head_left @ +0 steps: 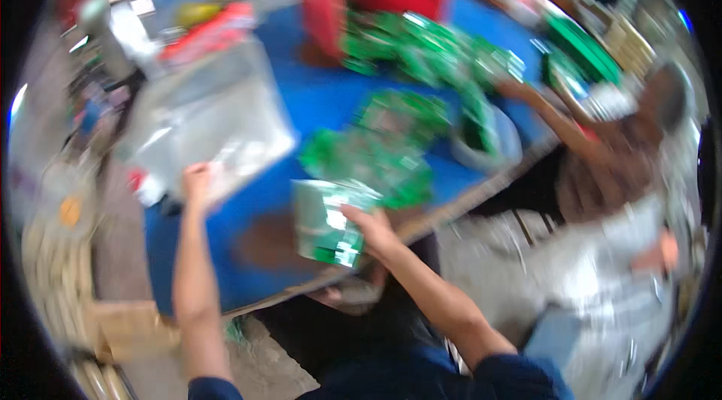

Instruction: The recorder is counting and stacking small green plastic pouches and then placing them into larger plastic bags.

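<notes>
The left hand (197,178) gripped the clear plastic bag (207,118) at the left edge of the blue table (316,99), the right hand (372,231) held a green packet (327,223) near the front edge — better to keep the bag mouth wide open.

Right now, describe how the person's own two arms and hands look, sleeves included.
Both forearms are bare and enter from the lower edge. Dark navy short sleeves show at the upper arms. The left hand and right hand wear no gloves. No watch or band is visible at either wrist, though the picture is blurred, so rings or marks on the fingers cannot be told.
</notes>
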The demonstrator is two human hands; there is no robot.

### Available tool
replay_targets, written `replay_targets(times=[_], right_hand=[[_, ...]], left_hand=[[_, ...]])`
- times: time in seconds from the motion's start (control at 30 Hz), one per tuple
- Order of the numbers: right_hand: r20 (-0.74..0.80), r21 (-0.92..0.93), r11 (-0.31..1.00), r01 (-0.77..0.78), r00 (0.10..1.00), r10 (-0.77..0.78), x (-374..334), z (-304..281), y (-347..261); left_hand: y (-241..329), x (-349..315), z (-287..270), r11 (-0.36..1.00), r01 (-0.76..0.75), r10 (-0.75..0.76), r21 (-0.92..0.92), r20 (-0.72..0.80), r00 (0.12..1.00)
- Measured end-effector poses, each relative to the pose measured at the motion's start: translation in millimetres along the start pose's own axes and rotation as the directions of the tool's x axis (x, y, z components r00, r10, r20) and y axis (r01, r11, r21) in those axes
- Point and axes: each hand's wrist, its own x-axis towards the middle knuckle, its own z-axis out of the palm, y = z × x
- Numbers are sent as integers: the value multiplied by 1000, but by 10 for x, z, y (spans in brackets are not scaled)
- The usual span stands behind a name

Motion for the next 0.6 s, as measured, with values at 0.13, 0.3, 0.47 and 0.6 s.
replay_targets(times=[0.13, 0.3, 0.47, 0.6], right_hand=[[204, 49, 994, 96, 973, -104, 149, 160, -139], [245, 137, 976, 171, 949, -200, 209, 37, -204], [177, 178, 974, 137, 970, -169, 123, -59, -133], [263, 220, 969, 115, 949, -172, 121, 102, -99]], left_hand=[[-180, 391, -358, 997, 16, -7, -70, 123, 992], [-130, 634, -91, 947, 139, -64, -291, 251, 966], [121, 437, 191, 948, -309, 291, 77, 183, 939], [-217, 997, -254, 915, -354, 331, 195, 140, 933]])
